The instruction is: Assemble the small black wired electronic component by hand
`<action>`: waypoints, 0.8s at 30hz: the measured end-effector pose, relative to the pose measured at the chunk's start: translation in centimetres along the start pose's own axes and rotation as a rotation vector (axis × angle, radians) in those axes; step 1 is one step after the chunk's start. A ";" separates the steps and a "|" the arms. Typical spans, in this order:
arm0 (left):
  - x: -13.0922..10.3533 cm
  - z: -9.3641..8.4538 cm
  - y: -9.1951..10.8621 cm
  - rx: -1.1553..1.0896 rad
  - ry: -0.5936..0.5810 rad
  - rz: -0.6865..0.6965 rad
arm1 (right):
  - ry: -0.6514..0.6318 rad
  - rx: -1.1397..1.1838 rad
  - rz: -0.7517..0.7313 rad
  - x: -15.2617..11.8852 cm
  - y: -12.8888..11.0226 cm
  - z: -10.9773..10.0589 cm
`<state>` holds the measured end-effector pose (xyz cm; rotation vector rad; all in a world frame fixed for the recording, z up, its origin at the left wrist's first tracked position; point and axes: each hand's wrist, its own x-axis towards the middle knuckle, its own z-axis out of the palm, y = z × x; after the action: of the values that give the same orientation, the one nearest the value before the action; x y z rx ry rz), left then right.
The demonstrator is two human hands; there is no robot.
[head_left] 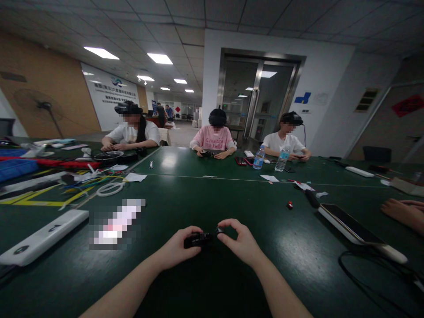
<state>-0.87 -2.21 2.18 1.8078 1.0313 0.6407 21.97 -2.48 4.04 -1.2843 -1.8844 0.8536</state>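
Observation:
My left hand (175,248) is closed around one end of a small glossy black object (198,240), low over the green table. Its exact kind is too dark to make out. Just to the right, my right hand (241,244) pinches a tiny dark piece with a light glint (219,230) between thumb and forefinger. A narrow gap separates this piece from the black object.
Across the green table (212,198), three people wearing headsets handle small things. At left lie a blurred bright rectangle (115,225), a white bar-shaped device (44,236) and tangled cables. Rightward are a small red item (289,205), a phone (351,224) and another person's hand (404,214).

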 end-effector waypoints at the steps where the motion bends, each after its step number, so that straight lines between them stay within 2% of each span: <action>1: 0.0 0.0 0.0 -0.001 0.000 -0.003 | 0.006 -0.003 -0.001 0.0 0.0 -0.2; 15: 0.0 -0.1 -0.1 0.030 0.000 -0.022 | 0.077 0.019 0.011 0.2 1.2 -2.3; 24: 0.0 -0.1 -0.2 0.089 0.017 -0.029 | 0.098 0.024 0.008 0.4 1.2 -2.7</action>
<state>-1.04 -2.07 2.03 1.8637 1.1108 0.6019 24.70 -1.39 4.56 -1.2965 -1.7883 0.8007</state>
